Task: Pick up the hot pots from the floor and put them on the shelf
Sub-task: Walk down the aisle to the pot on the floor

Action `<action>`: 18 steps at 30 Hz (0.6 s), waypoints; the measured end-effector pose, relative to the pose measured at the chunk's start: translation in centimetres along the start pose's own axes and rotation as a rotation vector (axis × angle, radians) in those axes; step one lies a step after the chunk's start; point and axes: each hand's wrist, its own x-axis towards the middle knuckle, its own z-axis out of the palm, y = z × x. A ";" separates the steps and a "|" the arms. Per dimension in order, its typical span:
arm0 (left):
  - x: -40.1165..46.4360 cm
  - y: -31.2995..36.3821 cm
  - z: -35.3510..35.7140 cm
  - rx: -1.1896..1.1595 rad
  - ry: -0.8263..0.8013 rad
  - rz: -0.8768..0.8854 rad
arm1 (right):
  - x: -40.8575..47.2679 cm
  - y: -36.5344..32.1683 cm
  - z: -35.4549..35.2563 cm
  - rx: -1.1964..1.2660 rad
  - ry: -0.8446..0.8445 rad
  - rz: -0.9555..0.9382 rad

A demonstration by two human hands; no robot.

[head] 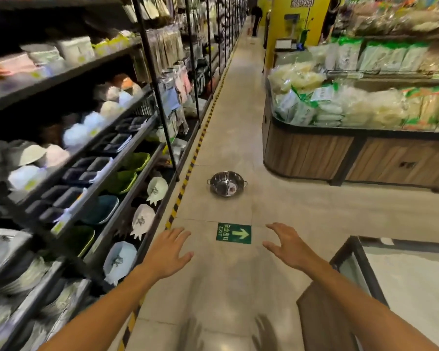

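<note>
two empty hands above the aisle floor, one hot pot ahead

the left hand (169,252) is stretched forward with the palm down and the fingers spread, holding nothing. the right hand (288,245) is beside it, also empty, the fingers apart and a little curled. between the two hands, at 12 o'clock, a green exit sign (233,233) with an arrow is stuck on the floor (226,287). further at 12 o'clock, well apart from both hands, a shiny metal hot pot (226,184) with two small handles stands upright on the floor tiles. a yellow-black striped line (188,173) runs just beside it at 9 o'clock. behind this line, from 7 to 11 o'clock, the dark shelf (107,173) carries bowls, trays and plates. at 2 o'clock a wooden display stand (314,158) holds packed food. at 4 o'clock is a metal-framed counter (360,269). far at 12 o'clock a person (256,17) stands in the aisle.
</note>
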 end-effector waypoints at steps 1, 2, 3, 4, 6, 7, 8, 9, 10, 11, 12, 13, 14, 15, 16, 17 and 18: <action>2.8 -0.6 -0.1 -0.001 -0.002 -0.009 | 2.8 0.6 -0.4 -0.001 -0.009 0.002; 5.6 -1.3 -0.2 0.000 -0.009 -0.017 | 5.7 1.2 -0.8 0.001 -0.019 0.006; 8.5 -2.1 -0.1 -0.003 -0.022 -0.024 | 8.5 1.8 -1.0 0.002 -0.026 0.008; 11.5 -2.9 0.1 -0.014 -0.045 -0.032 | 11.3 2.4 -1.0 -0.002 -0.034 0.008; 17.7 -4.8 0.5 -0.037 -0.106 -0.055 | 17.3 3.5 -1.0 -0.006 -0.043 0.023; 21.0 -5.8 0.7 -0.044 -0.130 -0.066 | 20.5 4.0 -1.0 -0.004 -0.046 0.038; 24.2 -6.8 0.9 -0.057 -0.145 -0.077 | 23.6 4.4 -1.0 -0.005 -0.057 0.050; 27.2 -8.0 1.0 -0.075 -0.159 -0.087 | 26.7 4.8 -1.0 -0.005 -0.076 0.063; 30.2 -9.2 1.0 -0.087 -0.164 -0.089 | 29.8 5.1 -1.2 -0.003 -0.096 0.082; 33.1 -10.3 0.9 -0.089 -0.162 -0.082 | 32.6 5.4 -1.4 0.002 -0.109 0.103; 35.8 -11.4 0.7 -0.082 -0.165 -0.072 | 35.4 5.7 -1.8 0.003 -0.119 0.122; 38.6 -12.4 0.4 -0.075 -0.169 -0.064 | 38.1 5.9 -2.2 0.003 -0.119 0.138; 41.2 -13.4 0.1 -0.068 -0.172 -0.058 | 40.7 6.2 -2.8 0.004 -0.116 0.152; 43.7 -14.3 -0.3 -0.065 -0.179 -0.056 | 43.1 6.5 -3.3 0.004 -0.120 0.163; 46.2 -15.1 -0.7 -0.072 -0.190 -0.058 | 45.4 6.9 -3.8 0.004 -0.131 0.170; 48.7 -15.7 -0.9 -0.087 -0.200 -0.063 | 47.5 7.3 -4.3 0.006 -0.141 0.173; 51.2 -16.4 -1.1 -0.101 -0.206 -0.067 | 49.9 7.9 -4.7 0.013 -0.145 0.175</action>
